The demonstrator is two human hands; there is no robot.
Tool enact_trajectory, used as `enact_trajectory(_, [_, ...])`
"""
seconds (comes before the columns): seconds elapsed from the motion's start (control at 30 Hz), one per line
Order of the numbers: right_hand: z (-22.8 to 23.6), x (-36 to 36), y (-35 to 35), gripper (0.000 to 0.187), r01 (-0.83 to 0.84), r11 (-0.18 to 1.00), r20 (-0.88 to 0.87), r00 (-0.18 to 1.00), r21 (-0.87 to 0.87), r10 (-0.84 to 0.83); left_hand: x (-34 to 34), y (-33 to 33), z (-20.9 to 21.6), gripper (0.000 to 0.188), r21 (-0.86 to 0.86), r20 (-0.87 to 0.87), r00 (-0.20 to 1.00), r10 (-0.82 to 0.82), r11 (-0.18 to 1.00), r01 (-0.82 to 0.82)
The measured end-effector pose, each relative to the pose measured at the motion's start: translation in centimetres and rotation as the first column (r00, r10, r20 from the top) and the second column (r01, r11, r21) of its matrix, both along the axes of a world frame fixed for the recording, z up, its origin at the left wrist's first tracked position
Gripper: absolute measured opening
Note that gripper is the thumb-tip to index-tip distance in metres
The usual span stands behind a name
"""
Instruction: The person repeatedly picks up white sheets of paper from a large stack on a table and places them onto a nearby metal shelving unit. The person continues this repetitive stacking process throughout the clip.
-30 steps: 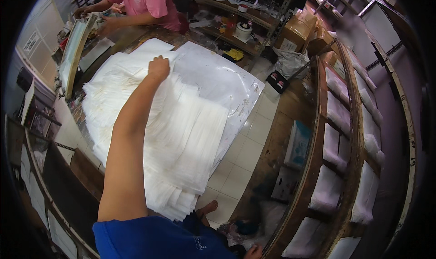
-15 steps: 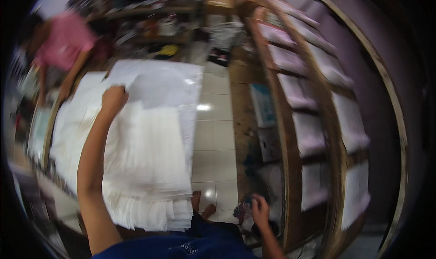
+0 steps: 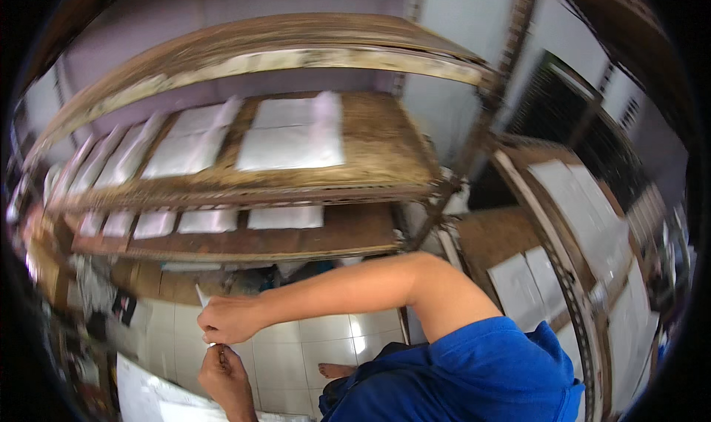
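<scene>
My right hand (image 3: 231,320) is closed around a slim white stick-like thing (image 3: 201,296). One end of it pokes up past the fingers, and a bit of white also shows below them. Just beneath, my left hand (image 3: 224,381) has its fingers pinched together, close against the right one. What it grips is mostly hidden. My right arm, in a blue sleeve, reaches across the picture from the right. Below and to the left, the corner of a table with white sheets (image 3: 148,392) comes into view.
A wooden shelf rack (image 3: 378,137) stands ahead, with white packets (image 3: 292,144) in rows on two levels. Another rack (image 3: 492,226) on the right holds more white packets (image 3: 529,278). Pale floor tiles (image 3: 278,363) lie below, with my bare foot (image 3: 337,370) on them.
The view has swung right, from the table of white sheets to the racks. My left hand has left the sheets, and both hands have come together.
</scene>
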State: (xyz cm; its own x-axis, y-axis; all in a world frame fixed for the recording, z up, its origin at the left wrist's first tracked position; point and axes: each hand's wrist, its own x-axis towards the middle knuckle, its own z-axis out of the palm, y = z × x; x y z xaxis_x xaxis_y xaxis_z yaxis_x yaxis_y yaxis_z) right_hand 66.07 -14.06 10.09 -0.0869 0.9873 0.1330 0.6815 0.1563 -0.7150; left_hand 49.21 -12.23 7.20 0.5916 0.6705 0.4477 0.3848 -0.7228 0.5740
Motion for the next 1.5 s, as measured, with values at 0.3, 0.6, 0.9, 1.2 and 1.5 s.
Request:
enact_trajectory(0.3, [20.6, 7.8, -22.4, 0.027, 0.460, 0.881, 0.487, 0.798, -0.114, -0.354, 1.3, -11.8, 5.4, 0.035, 0.177, 0.498, 0.673, -0.547, 0.824, 0.538])
enact_trajectory(0.6, [29.2, 5.3, -65.1, 0.010, 0.973, -0.204, -0.073, -0.197, 0.108, -0.978, 2.8, -16.3, -3.4, 0.009, -0.085, 0.204, 0.819, -0.536, 0.824, 0.561])
enact_trajectory(0.9, [19.9, 7.4, -79.3, 0.014, 0.862, -0.503, -0.050, -0.501, 0.067, -0.864, 2.4, -17.6, -4.0, 0.012, -0.017, 0.037, 0.784, -0.620, 0.784, 0.621])
enact_trajectory(1.2, [18.8, 7.6, -81.4, 0.021, 0.860, -0.507, 0.335, -0.496, 0.061, -0.801, 1.7, -18.5, -4.7, 0.012, -0.096, -0.038, 0.778, -0.628, 0.777, 0.622])
enact_trajectory(1.5, [23.8, 11.4, -74.1, 0.011, 0.990, 0.002, 0.768, -0.110, 0.144, -0.632, -3.8, -14.9, -4.1, 0.010, -0.096, -0.049, 0.874, -0.484, 0.873, 0.478])
